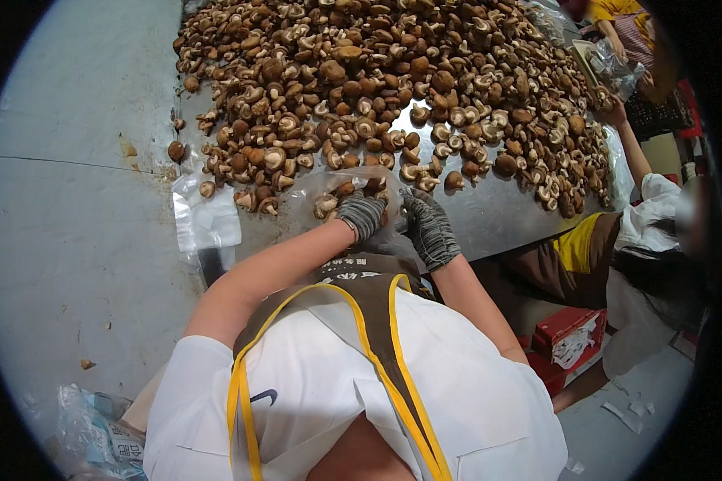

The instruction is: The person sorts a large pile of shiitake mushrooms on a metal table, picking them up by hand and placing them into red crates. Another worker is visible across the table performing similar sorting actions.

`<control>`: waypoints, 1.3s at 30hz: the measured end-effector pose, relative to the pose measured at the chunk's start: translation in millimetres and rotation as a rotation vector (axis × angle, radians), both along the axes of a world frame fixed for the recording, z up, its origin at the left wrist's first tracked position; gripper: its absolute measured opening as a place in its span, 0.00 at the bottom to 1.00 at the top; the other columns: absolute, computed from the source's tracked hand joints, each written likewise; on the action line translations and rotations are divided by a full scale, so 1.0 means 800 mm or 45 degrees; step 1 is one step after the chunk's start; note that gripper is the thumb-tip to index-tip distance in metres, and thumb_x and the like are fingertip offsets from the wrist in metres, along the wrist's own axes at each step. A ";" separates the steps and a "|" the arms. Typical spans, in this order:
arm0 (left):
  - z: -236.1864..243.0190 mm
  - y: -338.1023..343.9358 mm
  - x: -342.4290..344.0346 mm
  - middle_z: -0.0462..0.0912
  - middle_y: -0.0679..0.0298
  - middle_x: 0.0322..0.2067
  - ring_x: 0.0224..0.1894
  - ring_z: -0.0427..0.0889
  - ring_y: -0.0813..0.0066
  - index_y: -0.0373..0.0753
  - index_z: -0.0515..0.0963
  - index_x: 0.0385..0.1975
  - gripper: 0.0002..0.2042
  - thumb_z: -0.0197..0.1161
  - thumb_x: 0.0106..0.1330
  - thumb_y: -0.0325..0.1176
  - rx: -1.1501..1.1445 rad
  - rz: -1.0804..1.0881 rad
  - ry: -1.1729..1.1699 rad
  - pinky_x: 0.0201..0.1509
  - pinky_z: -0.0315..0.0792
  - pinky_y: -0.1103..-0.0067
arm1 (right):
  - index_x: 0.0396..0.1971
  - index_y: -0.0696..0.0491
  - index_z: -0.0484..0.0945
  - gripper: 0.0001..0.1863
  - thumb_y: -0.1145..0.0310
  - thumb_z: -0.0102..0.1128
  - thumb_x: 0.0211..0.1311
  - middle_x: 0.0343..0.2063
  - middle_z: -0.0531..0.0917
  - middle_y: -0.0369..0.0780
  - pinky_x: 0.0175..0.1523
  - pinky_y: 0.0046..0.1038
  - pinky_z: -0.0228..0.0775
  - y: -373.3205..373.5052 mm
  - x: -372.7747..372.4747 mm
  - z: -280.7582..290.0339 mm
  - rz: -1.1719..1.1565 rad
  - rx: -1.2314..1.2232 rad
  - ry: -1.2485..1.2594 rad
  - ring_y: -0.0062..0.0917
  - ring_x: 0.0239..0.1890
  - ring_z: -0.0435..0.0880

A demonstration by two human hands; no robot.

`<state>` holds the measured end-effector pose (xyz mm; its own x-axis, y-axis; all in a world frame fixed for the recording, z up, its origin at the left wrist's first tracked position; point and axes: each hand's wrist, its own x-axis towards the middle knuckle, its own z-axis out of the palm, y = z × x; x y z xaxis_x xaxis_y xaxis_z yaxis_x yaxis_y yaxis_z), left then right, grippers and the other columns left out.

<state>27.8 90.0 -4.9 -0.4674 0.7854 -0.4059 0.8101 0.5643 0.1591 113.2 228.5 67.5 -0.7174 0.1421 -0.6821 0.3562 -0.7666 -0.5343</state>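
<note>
A clear plastic bag (301, 191) lies between my hands at the near edge of a steel table, with several brown shiitake mushrooms (326, 205) inside. My left hand (364, 216), in a grey striped knit glove, is closed on the near side of the bag, its fingertips beside the mushrooms and partly hidden by the film. My right hand (430, 231), gloved alike, grips the bag's right edge with bent fingers. Beyond both hands spreads a large heap of loose shiitake mushrooms (353, 84), stems and caps mixed.
Flat plastic bags (205, 215) lie left of my hands by the table's edge. At right, a co-worker (642, 232) reaches toward the heap; another person (618, 24) handles plastic at the far right. A red crate (568, 335) stands below. Packaging (100, 429) lies at lower left.
</note>
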 end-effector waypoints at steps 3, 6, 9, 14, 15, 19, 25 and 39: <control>0.051 0.001 -0.005 0.80 0.48 0.38 0.41 0.80 0.54 0.36 0.77 0.40 0.13 0.57 0.55 0.29 -0.031 0.066 -0.199 0.44 0.74 0.64 | 0.37 0.50 0.77 0.07 0.70 0.57 0.59 0.23 0.77 0.32 0.23 0.26 0.68 0.001 0.003 0.001 0.005 0.027 -0.048 0.21 0.23 0.75; 0.038 -0.012 0.000 0.80 0.48 0.37 0.42 0.79 0.50 0.35 0.76 0.42 0.16 0.59 0.52 0.28 0.046 0.037 -0.307 0.47 0.73 0.65 | 0.38 0.52 0.76 0.09 0.68 0.59 0.59 0.26 0.77 0.34 0.26 0.25 0.70 -0.001 0.001 -0.004 0.039 -0.001 0.024 0.20 0.25 0.75; 0.022 -0.021 -0.001 0.78 0.47 0.42 0.44 0.78 0.51 0.36 0.77 0.42 0.17 0.61 0.52 0.35 0.247 0.230 -0.395 0.50 0.72 0.66 | 0.38 0.54 0.75 0.09 0.68 0.59 0.59 0.27 0.77 0.35 0.28 0.24 0.70 -0.002 -0.003 0.000 0.013 -0.030 0.110 0.21 0.26 0.75; 0.023 -0.050 -0.027 0.79 0.51 0.44 0.45 0.79 0.57 0.37 0.76 0.46 0.17 0.58 0.59 0.37 0.665 0.357 -0.484 0.50 0.71 0.69 | 0.39 0.54 0.75 0.08 0.70 0.56 0.60 0.28 0.77 0.34 0.26 0.23 0.70 0.010 -0.007 0.004 -0.033 -0.022 0.119 0.20 0.25 0.76; 0.021 -0.057 -0.037 0.79 0.51 0.44 0.44 0.79 0.59 0.36 0.75 0.47 0.16 0.57 0.61 0.36 0.770 0.336 -0.504 0.50 0.71 0.70 | 0.39 0.54 0.75 0.08 0.70 0.56 0.60 0.28 0.77 0.34 0.25 0.22 0.70 0.012 -0.008 0.002 -0.035 -0.016 0.094 0.20 0.25 0.76; 0.084 -0.059 -0.064 0.82 0.57 0.41 0.41 0.80 0.67 0.35 0.76 0.45 0.13 0.54 0.64 0.32 0.473 1.055 -0.897 0.47 0.72 0.75 | 0.40 0.53 0.75 0.09 0.71 0.56 0.60 0.28 0.76 0.34 0.24 0.23 0.70 0.020 -0.006 0.000 -0.054 -0.007 0.059 0.20 0.25 0.76; 0.006 -0.104 -0.109 0.81 0.55 0.41 0.40 0.80 0.63 0.41 0.76 0.48 0.16 0.55 0.60 0.23 0.032 0.801 -0.390 0.46 0.73 0.71 | 0.42 0.52 0.75 0.10 0.69 0.55 0.60 0.28 0.76 0.34 0.25 0.23 0.70 0.004 -0.017 0.004 0.016 0.035 0.049 0.20 0.25 0.75; -0.034 -0.086 -0.085 0.78 0.61 0.39 0.40 0.74 0.71 0.35 0.72 0.48 0.13 0.47 0.66 0.25 0.540 0.969 -0.610 0.46 0.69 0.78 | 0.42 0.50 0.76 0.10 0.67 0.54 0.61 0.30 0.77 0.34 0.28 0.26 0.73 -0.001 -0.022 -0.003 0.138 0.101 -0.012 0.21 0.28 0.76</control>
